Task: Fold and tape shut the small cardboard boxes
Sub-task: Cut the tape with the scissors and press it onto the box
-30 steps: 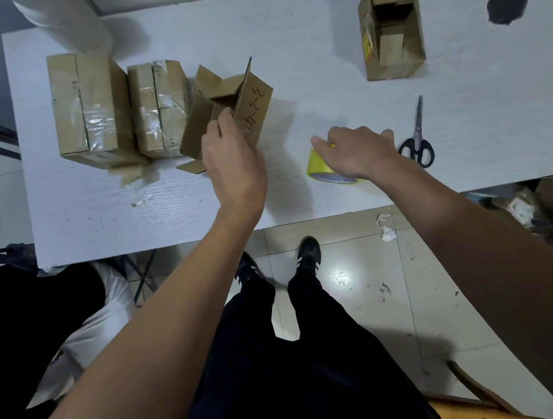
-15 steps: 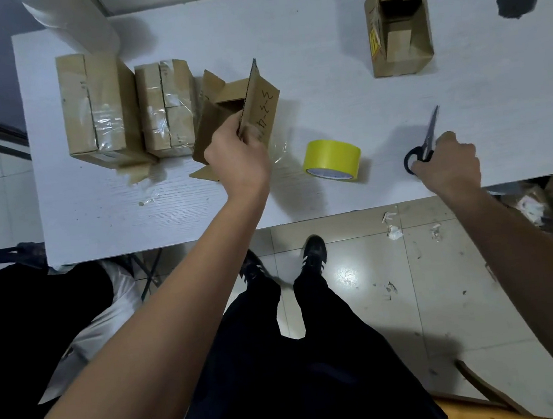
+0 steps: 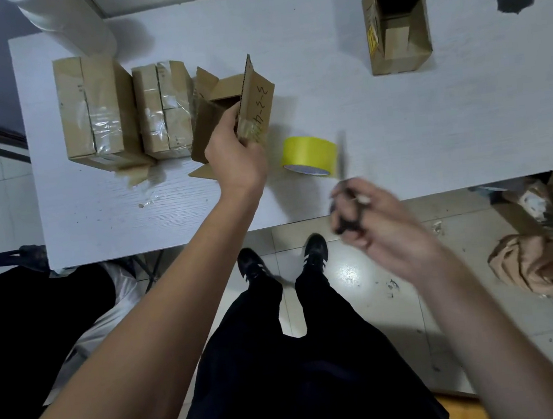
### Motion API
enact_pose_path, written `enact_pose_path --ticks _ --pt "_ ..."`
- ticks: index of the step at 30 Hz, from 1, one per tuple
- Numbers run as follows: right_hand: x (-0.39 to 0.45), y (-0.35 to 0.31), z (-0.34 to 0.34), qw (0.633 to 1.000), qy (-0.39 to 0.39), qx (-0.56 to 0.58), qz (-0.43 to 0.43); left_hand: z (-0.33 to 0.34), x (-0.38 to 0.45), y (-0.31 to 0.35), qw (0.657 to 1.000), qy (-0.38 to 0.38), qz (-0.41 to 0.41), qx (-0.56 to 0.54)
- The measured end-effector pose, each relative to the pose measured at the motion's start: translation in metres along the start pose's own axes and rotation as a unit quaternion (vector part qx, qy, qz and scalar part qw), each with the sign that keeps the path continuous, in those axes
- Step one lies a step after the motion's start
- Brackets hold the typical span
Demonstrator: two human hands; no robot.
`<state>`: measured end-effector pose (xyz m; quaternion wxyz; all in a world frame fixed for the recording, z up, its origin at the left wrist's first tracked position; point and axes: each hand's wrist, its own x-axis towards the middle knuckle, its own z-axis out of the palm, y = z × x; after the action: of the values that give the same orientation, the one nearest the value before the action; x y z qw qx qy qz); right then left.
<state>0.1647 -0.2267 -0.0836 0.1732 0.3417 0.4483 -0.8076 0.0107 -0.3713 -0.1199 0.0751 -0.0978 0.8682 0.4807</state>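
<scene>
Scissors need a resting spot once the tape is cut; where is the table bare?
Bare table lies between the yellow tape roll and the far open box. Crowded left: two taped boxes touch the box the left hand holds.

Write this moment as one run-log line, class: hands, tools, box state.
left hand: holds open box | right hand: grips scissors, blurred | yellow tape roll: on table | two taped boxes: left of it

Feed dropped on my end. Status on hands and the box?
Left hand grips open cardboard box by its flap, on table. Right hand holds scissors, blurred, near yellow tape roll. Box not taped shut. Nothing in the way.
</scene>
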Motion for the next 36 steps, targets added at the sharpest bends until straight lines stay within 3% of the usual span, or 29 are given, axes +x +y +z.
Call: enact_pose_path --ticks 2,5,9,12,14,18,25,30,36 --pt "0.012 0.026 0.037 0.997 0.005 -0.059 0.040 -0.001 0.002 -0.002 1.000 -0.001 0.001 0.009" --pt "0.029 0.043 0.071 0.997 0.017 -0.056 0.058 -0.006 0.003 -0.002 1.000 -0.002 0.025 0.018" --pt "0.038 0.029 0.085 0.992 0.048 -0.053 -0.105 -0.011 0.002 -0.005 0.998 -0.012 0.062 0.023" --pt "0.057 0.008 0.086 0.982 0.075 0.036 -0.168 -0.013 0.003 -0.010 0.999 -0.008 0.046 -0.003" --pt "0.074 0.000 0.085 0.975 0.108 0.036 -0.193 -0.014 0.002 -0.013 1.000 -0.003 0.027 -0.014" --pt "0.086 0.000 0.082 0.955 0.150 -0.089 -0.238 -0.016 0.002 -0.013 0.999 0.002 0.037 -0.012" --pt "0.073 0.004 0.057 0.895 0.251 -0.230 -0.287 -0.005 0.004 -0.008 0.997 0.066 -0.005 -0.027" --pt "0.063 0.001 0.021 0.868 0.311 -0.265 -0.281 0.007 -0.007 0.001 0.996 0.043 -0.065 -0.040" --pt "0.057 0.000 -0.012 0.876 0.323 -0.240 -0.267 0.017 -0.020 -0.003 0.995 -0.010 -0.092 -0.035"
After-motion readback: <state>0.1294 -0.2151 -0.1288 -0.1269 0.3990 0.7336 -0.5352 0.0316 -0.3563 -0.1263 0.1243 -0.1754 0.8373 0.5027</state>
